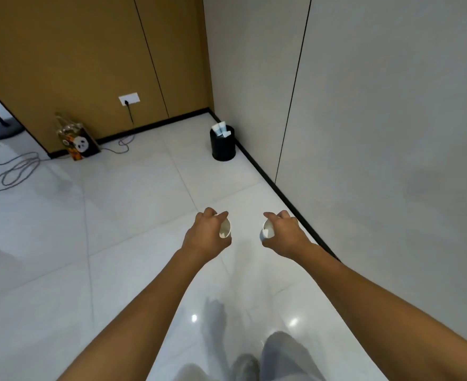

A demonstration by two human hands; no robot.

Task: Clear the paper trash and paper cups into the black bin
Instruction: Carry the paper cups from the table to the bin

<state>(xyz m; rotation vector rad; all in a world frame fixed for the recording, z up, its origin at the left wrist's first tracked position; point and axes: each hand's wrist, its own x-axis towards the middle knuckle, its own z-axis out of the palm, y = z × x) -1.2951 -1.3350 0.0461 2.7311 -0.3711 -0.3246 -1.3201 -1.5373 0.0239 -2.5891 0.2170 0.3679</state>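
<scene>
White paper cups, one apiece: left hand [205,234] gripped its cup [225,228], right hand [284,232] clutched another cup [266,232], hands apart, while the black bin [223,145] stood well ahead in the corner, already holding paper cups.

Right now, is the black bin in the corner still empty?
No. The black bin already has several white paper cups sticking up out of its top.
</scene>
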